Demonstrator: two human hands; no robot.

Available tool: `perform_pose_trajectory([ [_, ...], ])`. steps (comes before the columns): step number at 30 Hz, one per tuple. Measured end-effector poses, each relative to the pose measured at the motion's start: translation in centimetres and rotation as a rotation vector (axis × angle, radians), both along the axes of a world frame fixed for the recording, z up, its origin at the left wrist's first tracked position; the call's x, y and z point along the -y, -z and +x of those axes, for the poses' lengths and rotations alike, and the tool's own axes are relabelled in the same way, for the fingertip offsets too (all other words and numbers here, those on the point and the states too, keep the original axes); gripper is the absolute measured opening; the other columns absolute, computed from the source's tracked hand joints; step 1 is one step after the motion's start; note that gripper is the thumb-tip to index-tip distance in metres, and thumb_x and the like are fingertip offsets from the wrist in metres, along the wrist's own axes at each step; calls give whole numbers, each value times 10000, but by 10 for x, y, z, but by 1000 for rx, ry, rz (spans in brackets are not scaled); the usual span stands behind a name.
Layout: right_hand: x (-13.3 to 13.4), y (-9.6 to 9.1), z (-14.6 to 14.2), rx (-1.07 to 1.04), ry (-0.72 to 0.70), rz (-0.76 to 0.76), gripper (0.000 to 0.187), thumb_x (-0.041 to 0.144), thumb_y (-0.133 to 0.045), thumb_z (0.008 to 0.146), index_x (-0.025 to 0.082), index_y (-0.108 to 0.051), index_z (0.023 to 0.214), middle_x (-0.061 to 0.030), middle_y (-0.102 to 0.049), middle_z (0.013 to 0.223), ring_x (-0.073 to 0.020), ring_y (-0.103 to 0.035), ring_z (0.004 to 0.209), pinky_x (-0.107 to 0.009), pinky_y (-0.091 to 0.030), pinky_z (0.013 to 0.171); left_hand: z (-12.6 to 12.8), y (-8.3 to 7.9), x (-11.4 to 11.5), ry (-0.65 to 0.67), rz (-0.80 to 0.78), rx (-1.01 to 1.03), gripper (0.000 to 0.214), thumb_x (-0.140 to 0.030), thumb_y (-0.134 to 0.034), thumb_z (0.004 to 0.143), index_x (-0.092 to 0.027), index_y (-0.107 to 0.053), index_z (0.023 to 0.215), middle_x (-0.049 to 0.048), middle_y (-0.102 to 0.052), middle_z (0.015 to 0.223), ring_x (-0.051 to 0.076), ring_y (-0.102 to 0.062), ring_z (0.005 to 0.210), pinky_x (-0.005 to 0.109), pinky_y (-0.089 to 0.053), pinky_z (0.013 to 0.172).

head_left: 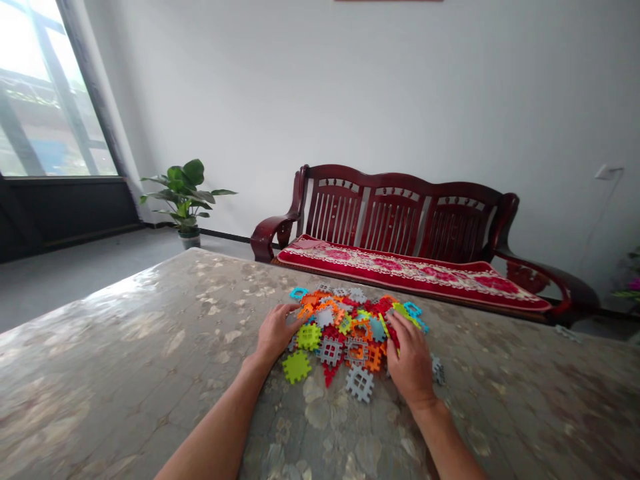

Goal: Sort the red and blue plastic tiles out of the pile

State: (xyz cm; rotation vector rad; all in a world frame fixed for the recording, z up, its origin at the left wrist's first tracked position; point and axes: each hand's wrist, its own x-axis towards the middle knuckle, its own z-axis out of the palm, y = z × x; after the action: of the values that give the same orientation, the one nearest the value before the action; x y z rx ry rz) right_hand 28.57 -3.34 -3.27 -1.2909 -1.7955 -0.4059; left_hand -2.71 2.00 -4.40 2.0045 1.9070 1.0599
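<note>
A heap of flat, notched plastic building tiles (350, 320) in orange, red, green, grey and blue lies on the patterned table (150, 347). My left hand (276, 331) rests on the heap's left edge, fingers curled over the tiles beside a green tile (297, 366). My right hand (411, 360) lies on the heap's right side, fingers bent down onto the pieces. A grey tile (359, 382) sits loose at the near edge between my hands. What my fingertips press on is hidden.
A dark red wooden bench (400, 220) with a red flowered cushion (415, 270) stands behind the table. A potted plant (185, 197) sits on the floor at the left by a large window (45, 93). A wall socket (607, 172) is at the right.
</note>
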Motion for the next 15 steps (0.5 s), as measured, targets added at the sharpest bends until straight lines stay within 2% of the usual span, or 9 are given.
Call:
perform_pose_trajectory([
  [6,10,3,-12,84,-56,22,506,89,-446,838,261,-537,1305,-73,-591,1306,-242,-519,1227,-493,-426,1039,2,-4,1,12,-64,136,265,-444,-592,823,-251,-718,954,13,-748,968,203,-677,896,288,-482,803],
  [11,17,0,-15,101,-95,60,424,83,-456,857,260,-587,1219,-51,-626,1253,-222,-524,1209,-463,-421,1046,2,-8,2,-147,-54,278,290,-456,-545,822,-230,-720,871,12,-748,825,201,-669,788,266,-456,702],
  [15,18,2,-12,73,-78,59,400,78,-443,865,254,-606,1185,-52,-638,1226,-221,-540,1178,-468,-426,1032,-3,-13,1,-301,-36,374,380,-501,-473,844,-199,-704,849,16,-685,686,186,-623,678,264,-419,615],
])
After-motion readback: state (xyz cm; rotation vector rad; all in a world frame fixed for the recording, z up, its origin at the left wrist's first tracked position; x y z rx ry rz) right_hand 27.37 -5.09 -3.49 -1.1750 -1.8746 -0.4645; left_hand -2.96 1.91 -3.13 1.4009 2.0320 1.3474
